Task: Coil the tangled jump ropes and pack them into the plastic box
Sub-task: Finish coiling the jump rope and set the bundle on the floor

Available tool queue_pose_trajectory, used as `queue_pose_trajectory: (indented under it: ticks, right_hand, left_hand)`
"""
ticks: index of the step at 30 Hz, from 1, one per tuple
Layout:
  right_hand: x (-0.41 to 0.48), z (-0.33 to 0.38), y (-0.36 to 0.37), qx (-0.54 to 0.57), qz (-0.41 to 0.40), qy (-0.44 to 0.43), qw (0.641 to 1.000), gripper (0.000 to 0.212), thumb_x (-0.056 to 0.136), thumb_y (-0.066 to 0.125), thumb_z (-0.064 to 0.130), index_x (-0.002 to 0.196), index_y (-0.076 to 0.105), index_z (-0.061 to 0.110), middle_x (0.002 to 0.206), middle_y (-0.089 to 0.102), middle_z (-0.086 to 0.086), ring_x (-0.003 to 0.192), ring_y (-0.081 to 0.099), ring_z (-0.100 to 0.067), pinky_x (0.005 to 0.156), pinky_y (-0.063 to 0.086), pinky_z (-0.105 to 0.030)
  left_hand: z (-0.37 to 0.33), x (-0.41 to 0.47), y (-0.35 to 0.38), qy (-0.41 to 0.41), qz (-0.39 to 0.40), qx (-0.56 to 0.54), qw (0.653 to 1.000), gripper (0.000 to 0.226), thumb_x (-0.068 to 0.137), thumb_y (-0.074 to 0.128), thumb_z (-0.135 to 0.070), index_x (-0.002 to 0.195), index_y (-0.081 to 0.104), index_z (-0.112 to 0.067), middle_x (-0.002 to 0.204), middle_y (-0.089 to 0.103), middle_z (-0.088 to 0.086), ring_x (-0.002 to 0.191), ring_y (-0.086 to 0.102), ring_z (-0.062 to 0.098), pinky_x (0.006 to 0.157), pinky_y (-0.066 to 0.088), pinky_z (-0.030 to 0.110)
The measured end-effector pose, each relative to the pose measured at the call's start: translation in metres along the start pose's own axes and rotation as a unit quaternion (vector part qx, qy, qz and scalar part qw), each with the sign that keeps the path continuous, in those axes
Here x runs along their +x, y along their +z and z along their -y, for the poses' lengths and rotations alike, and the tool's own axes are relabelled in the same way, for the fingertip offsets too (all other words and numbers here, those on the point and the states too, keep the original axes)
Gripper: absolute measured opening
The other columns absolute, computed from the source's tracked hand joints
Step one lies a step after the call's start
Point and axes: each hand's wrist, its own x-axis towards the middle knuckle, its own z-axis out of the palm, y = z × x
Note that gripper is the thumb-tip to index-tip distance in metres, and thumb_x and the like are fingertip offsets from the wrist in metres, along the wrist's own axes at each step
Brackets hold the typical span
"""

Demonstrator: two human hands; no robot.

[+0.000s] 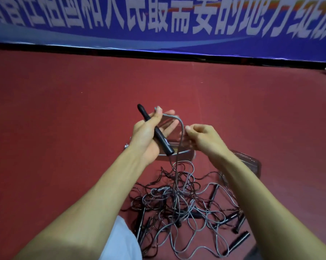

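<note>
Pale fabric (120, 241) at the bottom edge, likely the person's clothing, so they're crouched right over the job. Just past it is a tangle (177, 203) of grey and dark ropes on the red floor (64, 109), with loose handles (239, 239) poking out at its edges. None of that is coiled yet.

Left hand (149, 136) is raised over the pile, palm up. Grip: thumb clamps the black handle (156, 128) across the palm, other fingers stretched straight. Reads as deliberate, with the handle anchored as the fixed end and the flat fingers acting as a former to wind on. One turn of grey rope (180, 121) lies over those fingers, then drops into the tangle.

Right hand (205, 137) is just beside it. Grip: thumb and fingertips closed on the grey rope where it leaves the left fingers. Slight blur there, but it looks like a pinch, not a fist. Purpose, I'd say, is to feed and tension the rope for the next wrap.

Plastic box (184, 152) sits on the floor right behind the hands, clear and open-topped, no coil visible inside. Kept close so a finished coil can go straight in. Another clear plastic piece (252, 164) lies to the right; lid or second box, can't tell.

Judgement: very early, first rope, first wrap. Risk: the hanging length runs into the pile, so a hard pull could tighten the knots.
</note>
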Motion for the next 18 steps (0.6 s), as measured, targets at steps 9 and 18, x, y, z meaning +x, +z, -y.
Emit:
queue_pose_trajectory:
  ticks: [9,18]
  right_hand:
    - [0.0,-0.015,0.022,-0.151,0.107,-0.038,0.982,0.012,0.089,0.068,0.009,0.081,0.064,0.016,0.079,0.069,-0.009,0.074,0.065,-0.017,0.078,0.058,-0.041]
    - [-0.003,0.01,0.013,0.114,-0.089,-0.048,0.988,0.011,0.091,0.061,-0.001,0.083,0.058,0.006,0.073,0.06,-0.011,0.049,0.064,-0.01,0.045,0.053,-0.024]
  left_hand:
    - [-0.026,-0.005,-0.009,-0.01,-0.009,-0.223,0.975,0.011,0.097,0.055,-0.016,0.096,0.061,-0.007,0.085,0.074,0.006,0.069,0.074,0.017,0.059,0.059,0.025]
    - [-0.002,0.015,-0.02,0.046,-0.097,0.027,0.994,0.018,0.101,0.049,-0.011,0.116,0.047,0.0,0.102,0.063,0.017,0.083,0.067,0.027,0.071,0.061,0.033]
